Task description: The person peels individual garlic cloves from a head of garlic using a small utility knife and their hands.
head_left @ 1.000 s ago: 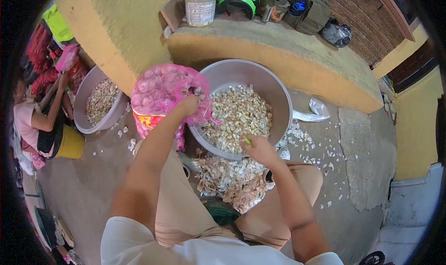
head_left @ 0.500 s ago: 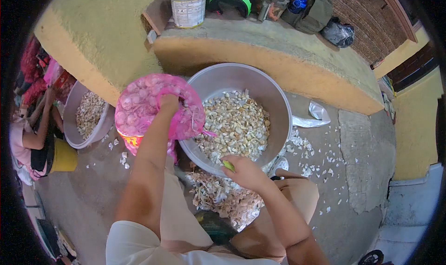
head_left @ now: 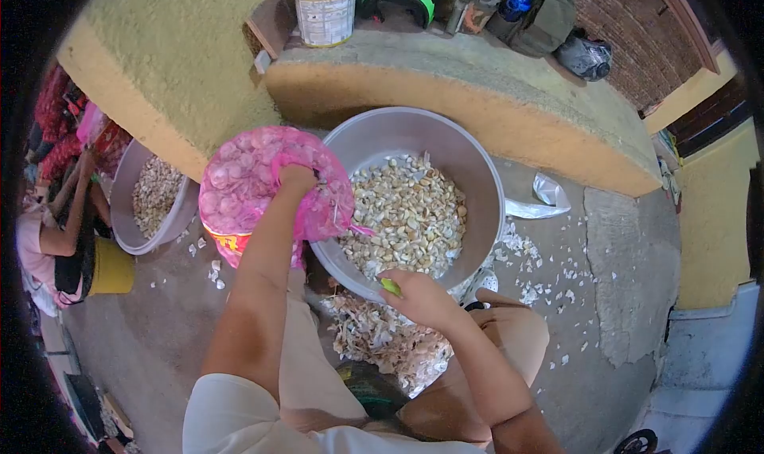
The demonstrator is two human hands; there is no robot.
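Note:
A pink mesh bag (head_left: 239, 175) full of garlic bulbs leans on the left rim of a large grey tub (head_left: 487, 163). My left hand (head_left: 298, 175) reaches into the bag's opening, its fingers hidden inside. Garlic cloves (head_left: 410, 215) cover the tub's bottom. At the tub's near rim, my right hand (head_left: 420, 296) is closed around a small yellow-green object (head_left: 391, 287), which sticks out beside the thumb. Below that hand, a heap of garlic skins (head_left: 382, 335) lies between my legs.
At the left, a person (head_left: 60, 231) sits by a second tub (head_left: 123, 207) of cloves and a yellow bucket (head_left: 113, 264). A ledge (head_left: 446, 76) behind my tub holds a white bucket (head_left: 325, 12), a green helmet (head_left: 398, 0) and bags. Skins litter the floor at right.
The whole view has shifted slightly. My left hand remains in the mesh bag, and my right hand still holds the yellow-green object at the rim.

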